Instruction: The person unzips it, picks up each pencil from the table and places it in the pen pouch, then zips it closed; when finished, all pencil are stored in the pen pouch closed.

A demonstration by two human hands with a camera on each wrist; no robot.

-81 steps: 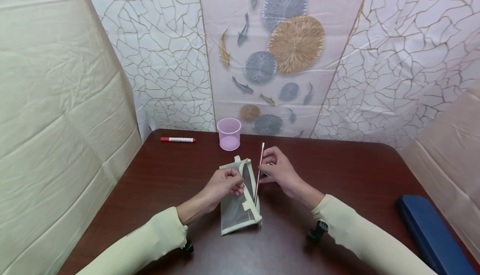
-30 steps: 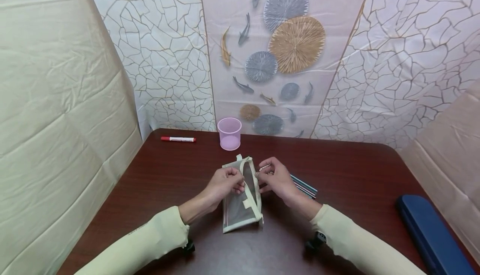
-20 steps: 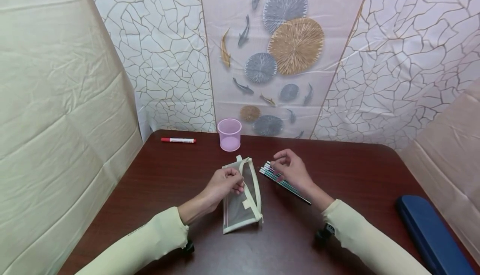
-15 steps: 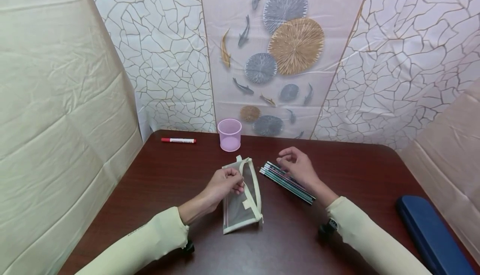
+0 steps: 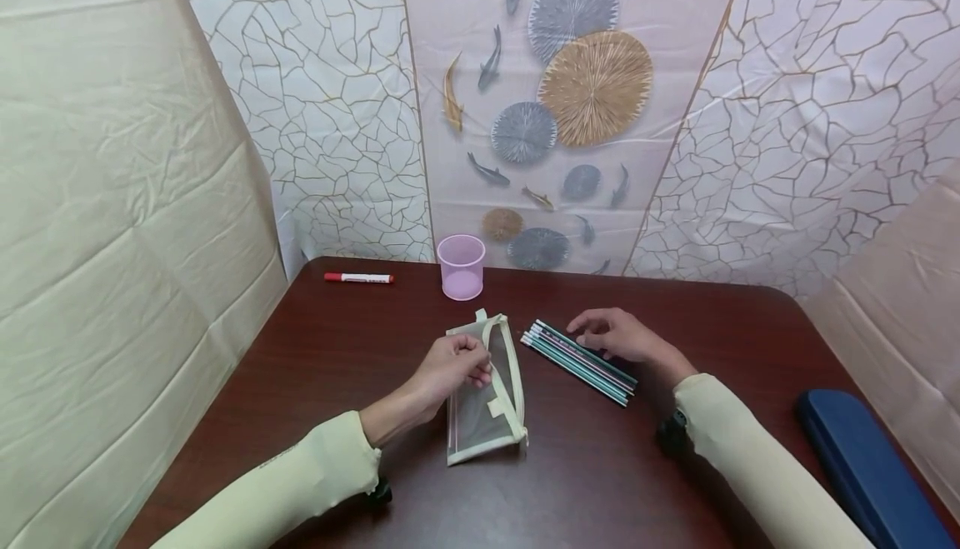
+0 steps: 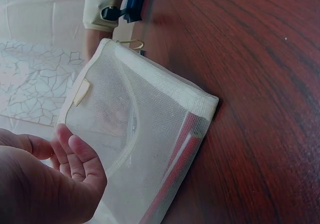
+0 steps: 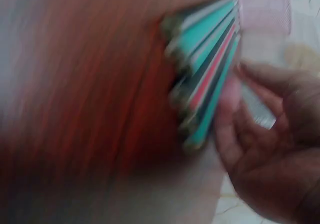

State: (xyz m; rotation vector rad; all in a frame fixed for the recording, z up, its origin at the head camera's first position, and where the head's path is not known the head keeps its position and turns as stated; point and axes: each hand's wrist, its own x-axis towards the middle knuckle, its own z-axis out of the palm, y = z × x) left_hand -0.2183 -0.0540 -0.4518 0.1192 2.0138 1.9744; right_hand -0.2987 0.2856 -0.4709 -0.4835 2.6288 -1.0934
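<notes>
My left hand [image 5: 452,363] pinches the upper edge of a cream-trimmed mesh pencil pouch [image 5: 467,428], whose zip mouth gapes toward the right. Through the mesh in the left wrist view, red-pink pencils [image 6: 176,176] lie along the pouch's lower side. Several pencils [image 5: 573,366], mostly green with a pink one among them, lie side by side on the table to the right of the pouch. Beside their far edge, my right hand [image 5: 617,336] hovers with loosely bent fingers and nothing in its grasp. The right wrist view is blurred, with the pencil ends [image 7: 185,99] left of the hand.
A pink mesh cup [image 5: 462,270] stands at the back of the dark wooden table [image 5: 570,491]. To its left lies a red-and-white marker [image 5: 360,278]. A long blue case [image 5: 870,466] lies along the right edge. Patterned cloth hangs behind the table.
A pink pencil that my right hand held at the pouch's mouth has gone inside. The right hand has then moved right, over and past the pencils on the table. My left hand stays put.
</notes>
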